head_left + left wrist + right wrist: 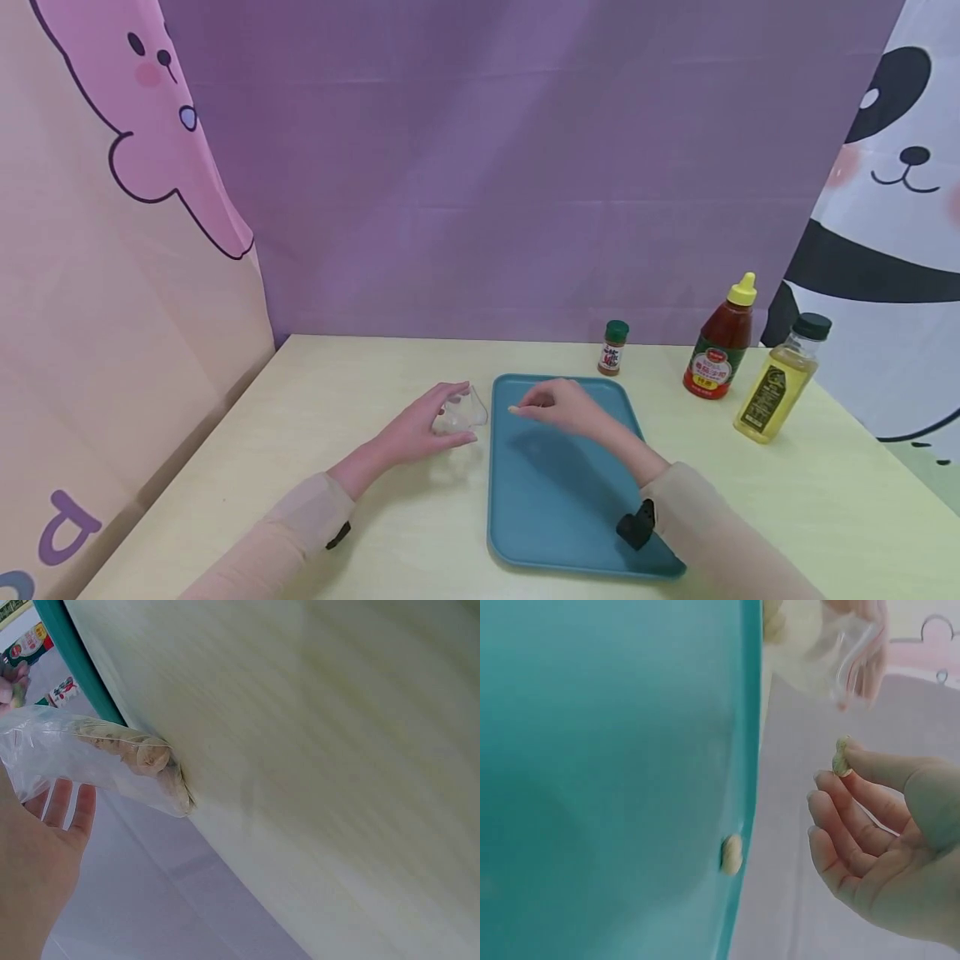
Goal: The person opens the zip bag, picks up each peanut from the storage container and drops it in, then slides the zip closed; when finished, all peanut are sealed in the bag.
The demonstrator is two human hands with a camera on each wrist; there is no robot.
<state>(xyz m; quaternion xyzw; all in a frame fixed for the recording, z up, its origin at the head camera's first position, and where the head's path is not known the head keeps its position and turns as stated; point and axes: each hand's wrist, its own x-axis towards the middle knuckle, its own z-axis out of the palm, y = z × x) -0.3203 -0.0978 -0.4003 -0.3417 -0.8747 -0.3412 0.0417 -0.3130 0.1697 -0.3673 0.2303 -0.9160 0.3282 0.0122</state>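
Observation:
My left hand [423,427] holds a clear plastic bag [463,412] just left of the tray, thumb and fingers on either side of it. Tan peanuts in their shells [152,756] lie at the bottom of the bag in the left wrist view. Over the blue tray [532,525], my right hand [572,406] pinches one peanut [841,757] between thumb and fingertip, the other fingers loosely bent. Another peanut [732,855] lies on the tray beside its rim in the right wrist view; I cannot make it out in the head view.
Behind the tray stands a small green-capped spice jar [613,348]. To the right are a red sauce bottle with a yellow tip [718,350] and a yellow oil bottle with a dark cap [782,379]. A purple cloth [480,183] hangs behind the pale table [360,375].

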